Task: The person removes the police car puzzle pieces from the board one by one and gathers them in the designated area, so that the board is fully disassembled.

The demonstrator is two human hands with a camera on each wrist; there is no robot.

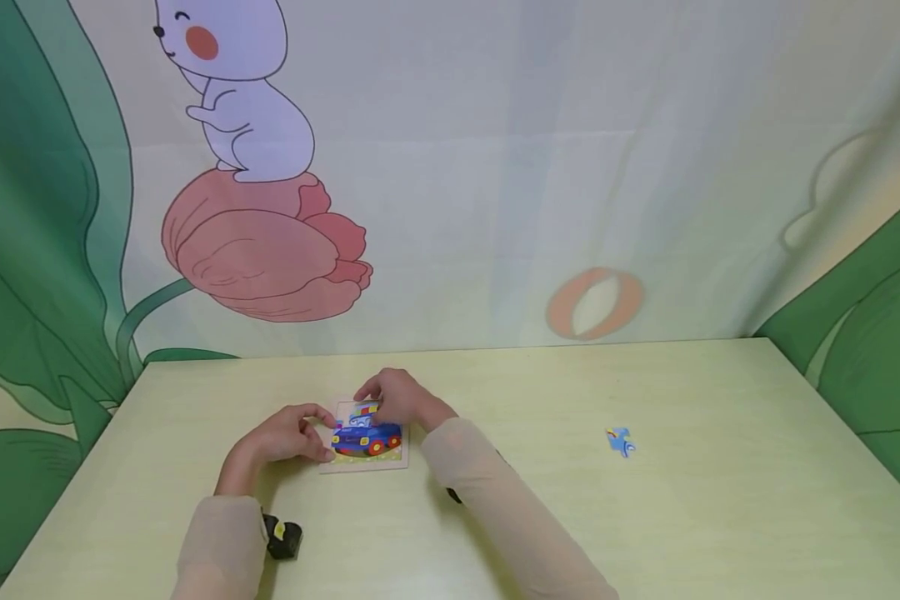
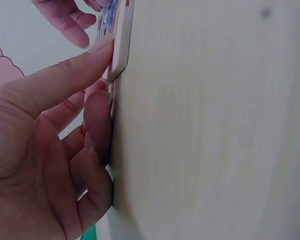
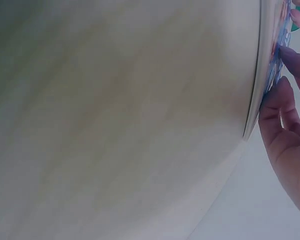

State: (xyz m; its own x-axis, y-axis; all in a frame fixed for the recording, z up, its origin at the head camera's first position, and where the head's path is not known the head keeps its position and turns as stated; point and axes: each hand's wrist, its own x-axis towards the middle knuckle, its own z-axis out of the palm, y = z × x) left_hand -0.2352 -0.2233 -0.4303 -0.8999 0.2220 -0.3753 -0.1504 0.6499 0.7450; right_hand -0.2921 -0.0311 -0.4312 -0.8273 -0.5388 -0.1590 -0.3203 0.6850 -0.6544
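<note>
Left fingers (image 1: 317, 411), right fingers (image 1: 369, 387) touching car puzzle (image 1: 356, 442), loose piece (image 1: 619, 442) apart

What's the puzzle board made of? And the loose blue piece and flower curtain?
The puzzle board seems matte wood or fibreboard: its edge is plain and pale. The loose blue piece looks printed, maybe card or wood; too small to tell. The flower curtain looks like smooth printed fabric, with soft folds.

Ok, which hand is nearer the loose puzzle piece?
Right. The right hand is on the puzzle, left of the loose piece; the left hand is farther left, at the puzzle's left edge.
</note>
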